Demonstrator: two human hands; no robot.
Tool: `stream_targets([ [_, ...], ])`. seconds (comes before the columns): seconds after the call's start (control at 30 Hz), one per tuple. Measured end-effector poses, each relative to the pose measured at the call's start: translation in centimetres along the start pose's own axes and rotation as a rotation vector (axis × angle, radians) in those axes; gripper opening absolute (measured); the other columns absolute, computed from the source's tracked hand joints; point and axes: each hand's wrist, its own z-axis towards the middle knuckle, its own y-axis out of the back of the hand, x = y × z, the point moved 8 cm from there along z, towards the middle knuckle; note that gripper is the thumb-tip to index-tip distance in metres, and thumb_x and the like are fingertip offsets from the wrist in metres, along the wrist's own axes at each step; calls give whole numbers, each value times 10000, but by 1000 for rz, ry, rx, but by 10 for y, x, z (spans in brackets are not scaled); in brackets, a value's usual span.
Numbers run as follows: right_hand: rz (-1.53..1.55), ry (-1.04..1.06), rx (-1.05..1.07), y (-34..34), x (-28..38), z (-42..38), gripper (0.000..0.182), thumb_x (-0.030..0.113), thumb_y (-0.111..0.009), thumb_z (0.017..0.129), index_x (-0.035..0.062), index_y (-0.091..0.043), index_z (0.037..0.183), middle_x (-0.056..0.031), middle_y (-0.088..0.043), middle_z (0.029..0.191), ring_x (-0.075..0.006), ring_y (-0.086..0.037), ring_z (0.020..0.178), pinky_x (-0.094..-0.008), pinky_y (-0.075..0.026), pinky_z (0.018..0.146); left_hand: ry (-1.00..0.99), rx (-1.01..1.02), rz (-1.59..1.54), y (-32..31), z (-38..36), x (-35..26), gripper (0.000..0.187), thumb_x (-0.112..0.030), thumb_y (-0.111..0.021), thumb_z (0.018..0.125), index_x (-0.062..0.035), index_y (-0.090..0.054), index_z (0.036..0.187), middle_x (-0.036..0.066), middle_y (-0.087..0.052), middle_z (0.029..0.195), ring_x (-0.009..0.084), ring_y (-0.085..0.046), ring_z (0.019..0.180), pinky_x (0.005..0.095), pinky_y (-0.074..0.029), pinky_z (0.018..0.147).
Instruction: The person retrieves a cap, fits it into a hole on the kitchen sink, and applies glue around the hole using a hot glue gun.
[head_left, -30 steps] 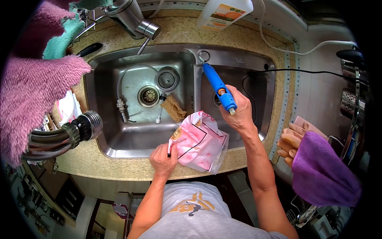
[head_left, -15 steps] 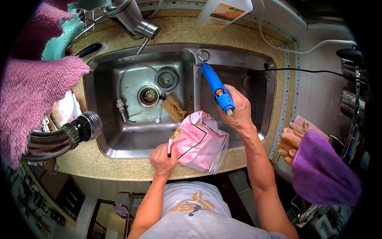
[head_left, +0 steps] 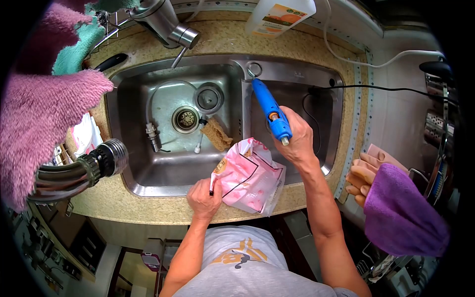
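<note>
A blue glue gun is in my right hand, over the right basin. Its nozzle end points up and away, near a metal ring on the sink rim, and a pale stick end shows at its back. My left hand is closed on the edge of a pink and white plastic bag, which hangs over the front rim of the sink. Inside the left basin, a brown sponge lies beside the drain and a round metal strainer.
Behind the sink stand a faucet and a white bottle. Pink towels and a corrugated metal pipe are at left. A purple cloth hangs at right by rubber gloves. A black cord crosses the right basin's rim.
</note>
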Motion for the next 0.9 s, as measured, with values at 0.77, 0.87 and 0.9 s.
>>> stream_targets([
  [0.77,292,-280,25,0,-29,-5,389,40,-705,778,51,-680,1166,-139,-733,878,-307,-737,784,-378,-583,755,-1,8,8,-1,0,-1,131,-122,-743,864,-52,-649,807,112,-621,696,328,-625,617,438,-472,566],
  [0.87,416,-337,1,-2,-33,-6,345,37,-686,780,42,-698,1125,-86,-710,789,-214,-724,727,-336,-571,735,1,12,19,-1,0,-1,129,-120,-744,863,-53,-649,806,109,-622,695,326,-626,615,437,-474,564],
  [0.9,417,-337,0,-2,-34,-7,345,37,-686,780,42,-698,1125,-86,-710,789,-214,-724,727,-336,-571,735,2,19,30,-2,0,-1,128,-120,-744,862,-53,-650,806,108,-623,696,324,-628,615,436,-476,564],
])
